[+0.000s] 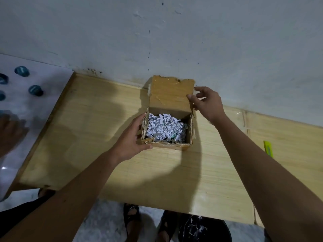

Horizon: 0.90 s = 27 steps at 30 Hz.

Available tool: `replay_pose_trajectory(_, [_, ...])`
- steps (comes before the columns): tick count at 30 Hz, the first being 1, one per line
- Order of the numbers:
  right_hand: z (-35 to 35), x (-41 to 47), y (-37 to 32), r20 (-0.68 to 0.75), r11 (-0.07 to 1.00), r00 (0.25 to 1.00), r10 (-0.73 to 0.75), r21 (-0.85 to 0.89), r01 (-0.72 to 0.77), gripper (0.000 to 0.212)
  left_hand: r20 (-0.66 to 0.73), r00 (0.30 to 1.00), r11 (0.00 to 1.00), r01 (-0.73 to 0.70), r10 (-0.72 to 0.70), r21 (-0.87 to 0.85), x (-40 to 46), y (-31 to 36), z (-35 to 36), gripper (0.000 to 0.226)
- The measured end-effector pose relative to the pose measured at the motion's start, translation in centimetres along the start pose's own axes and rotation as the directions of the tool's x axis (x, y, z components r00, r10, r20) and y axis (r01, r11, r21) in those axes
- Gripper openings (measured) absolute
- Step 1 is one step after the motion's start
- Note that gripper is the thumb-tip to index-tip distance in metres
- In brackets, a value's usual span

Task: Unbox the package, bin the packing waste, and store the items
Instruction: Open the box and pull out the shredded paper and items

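— Where is the box [167, 137]?
— On the table [87, 137], by the far wall; its left side is gripped by the left hand [130, 142]; its lid [170, 94] is pinched up by the right hand [207, 103]; paper bits [164, 127] are seen inside.

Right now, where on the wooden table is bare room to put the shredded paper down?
Bare wood lies left of the cardboard box, up to the table edge, and in front of it. To its right, free until the yellow cutter. Behind, the wall crowds the raised flap.

Rough brown cardboard box [167, 145] with glossy tape holds shredded white paper [164, 127] on a smooth wood-grain table [87, 137].
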State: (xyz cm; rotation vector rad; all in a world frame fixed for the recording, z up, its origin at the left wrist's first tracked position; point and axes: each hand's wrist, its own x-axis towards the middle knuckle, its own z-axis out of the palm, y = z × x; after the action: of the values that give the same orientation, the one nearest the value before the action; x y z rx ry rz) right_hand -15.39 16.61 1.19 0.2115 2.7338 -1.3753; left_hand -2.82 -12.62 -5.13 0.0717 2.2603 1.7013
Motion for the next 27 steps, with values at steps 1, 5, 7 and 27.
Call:
replay_pose_trajectory(1, [-0.1,-0.2,0.0,0.002,1.0,1.0,-0.012,0.007,0.012,0.059,-0.001,1.0,1.0,0.003,-0.003,0.004,0.0,0.0,0.0,0.121])
replay_pose_trajectory(5, [0.0,-1.4,-0.1,-0.017,0.993,0.996,-0.092,-0.074,0.09,0.062,0.007,1.0,1.0,0.025,-0.025,-0.005,-0.2,0.3,0.2,0.121])
replay_pose_trajectory(7, [0.0,-2.4,-0.5,-0.107,0.978,0.976,-0.189,-0.107,0.178,0.062,0.01,0.999,0.999,0.032,-0.032,-0.021,-0.3,0.3,0.2,0.121])
replay_pose_trajectory(27, [5.6,-6.2,-1.7,0.553,0.756,0.812,-0.19,-0.445,0.48,0.097,-0.017,1.0,1.0,0.018,-0.019,-0.021,-0.6,0.6,0.6,0.116])
